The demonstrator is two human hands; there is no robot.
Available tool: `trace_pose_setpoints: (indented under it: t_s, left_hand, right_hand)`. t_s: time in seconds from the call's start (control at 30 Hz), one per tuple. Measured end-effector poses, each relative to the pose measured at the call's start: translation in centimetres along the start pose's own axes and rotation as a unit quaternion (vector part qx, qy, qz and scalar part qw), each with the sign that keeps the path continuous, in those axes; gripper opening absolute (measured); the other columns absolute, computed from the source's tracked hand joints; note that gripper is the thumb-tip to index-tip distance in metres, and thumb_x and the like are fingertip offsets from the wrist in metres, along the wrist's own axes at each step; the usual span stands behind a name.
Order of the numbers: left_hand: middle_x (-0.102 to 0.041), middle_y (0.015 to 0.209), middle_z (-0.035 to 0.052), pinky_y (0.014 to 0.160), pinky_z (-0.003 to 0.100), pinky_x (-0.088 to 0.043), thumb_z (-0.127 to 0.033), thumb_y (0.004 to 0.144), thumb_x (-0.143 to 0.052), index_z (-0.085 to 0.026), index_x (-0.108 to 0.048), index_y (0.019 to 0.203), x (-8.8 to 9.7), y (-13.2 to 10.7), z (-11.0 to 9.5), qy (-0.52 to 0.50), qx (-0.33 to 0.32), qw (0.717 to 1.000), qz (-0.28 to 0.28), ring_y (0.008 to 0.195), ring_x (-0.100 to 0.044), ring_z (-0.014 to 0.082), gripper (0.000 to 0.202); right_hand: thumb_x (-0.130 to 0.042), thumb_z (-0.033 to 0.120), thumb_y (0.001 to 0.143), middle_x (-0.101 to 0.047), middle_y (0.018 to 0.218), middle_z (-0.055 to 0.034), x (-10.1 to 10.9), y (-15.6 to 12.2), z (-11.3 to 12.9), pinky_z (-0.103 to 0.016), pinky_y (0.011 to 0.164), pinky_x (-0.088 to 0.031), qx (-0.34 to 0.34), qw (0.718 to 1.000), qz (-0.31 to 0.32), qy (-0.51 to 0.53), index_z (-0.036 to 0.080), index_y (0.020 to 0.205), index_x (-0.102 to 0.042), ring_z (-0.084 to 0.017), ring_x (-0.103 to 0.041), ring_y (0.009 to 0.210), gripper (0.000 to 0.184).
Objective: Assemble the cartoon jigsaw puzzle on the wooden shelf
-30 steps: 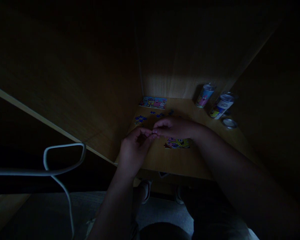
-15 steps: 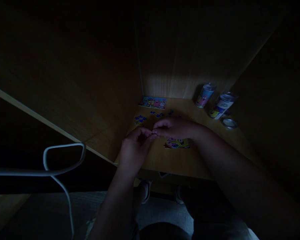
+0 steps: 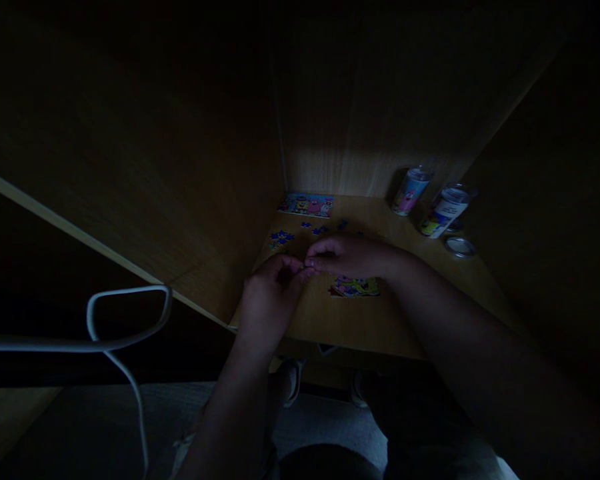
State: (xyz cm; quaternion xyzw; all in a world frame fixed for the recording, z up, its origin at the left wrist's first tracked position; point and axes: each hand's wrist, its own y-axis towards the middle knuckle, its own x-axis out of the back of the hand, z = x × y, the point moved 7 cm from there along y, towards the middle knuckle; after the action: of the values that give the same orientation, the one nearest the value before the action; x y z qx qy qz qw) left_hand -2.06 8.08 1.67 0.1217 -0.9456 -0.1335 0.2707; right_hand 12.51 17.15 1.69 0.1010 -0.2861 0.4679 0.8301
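"How do the arms come in?"

"The left forearm rises from the bottom edge, which cuts it off. The right forearm slants in from the lower right, where it fades into the dark."

"And the hands?"

"They meet above the wooden surface. The left hand reaches forward, thumb and forefinger curving toward the right hand, which lies across with its forefinger bent."

"Are the fingers apart?"

"No, both sets of fingertips pinch together on a tiny piece. They cover most of it, so I can't make out its shape."

"What's by the right hand?"

"A joined puzzle section, just on the near side, its far edge hidden by that hand. Beyond the hands lie loose blue pieces, some dim in the shadow."

"Farther back?"

"A round lid, then a white-labelled canister, its print unreadable. Past that stand a pink-and-blue canister and, well to the left, a flat picture strip."
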Motion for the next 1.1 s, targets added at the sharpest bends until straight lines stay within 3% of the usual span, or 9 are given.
trace_pose_setpoints:
  t_s: [0.7, 1.1]
  left_hand:
    - [-0.082, 0.089, 0.0010, 0.073, 0.032, -0.055, -0.037, 0.098, -0.078, -0.026, -0.077, 0.092, -0.25, 0.00, -0.23, 0.039, -0.024, 0.999, 0.013, 0.078, -0.075, 0.0202, 0.013]
    - [-0.083, 0.088, 0.0001, 0.077, 0.029, -0.058, -0.039, 0.097, -0.080, -0.025, -0.079, 0.091, 0.15, -0.07, 0.00, -0.026, 0.011, 1.000, 0.002, 0.080, -0.075, 0.0192, 0.015]
  right_hand:
    - [-0.063, 0.040, 0.104, -0.073, 0.088, -0.0004, -0.07, 0.15, -0.19, -0.029, 0.072, -0.042, 0.000, 0.999, -0.001, -0.035, 0.022, 0.097, -0.076, -0.016, -0.061, 0.078, 0.024]
    - [-0.060, 0.051, 0.106, -0.072, 0.089, -0.0012, -0.10, 0.12, 0.11, -0.030, 0.075, -0.046, 0.009, 1.000, 0.002, 0.006, 0.022, 0.098, -0.072, -0.017, -0.062, 0.081, 0.033]
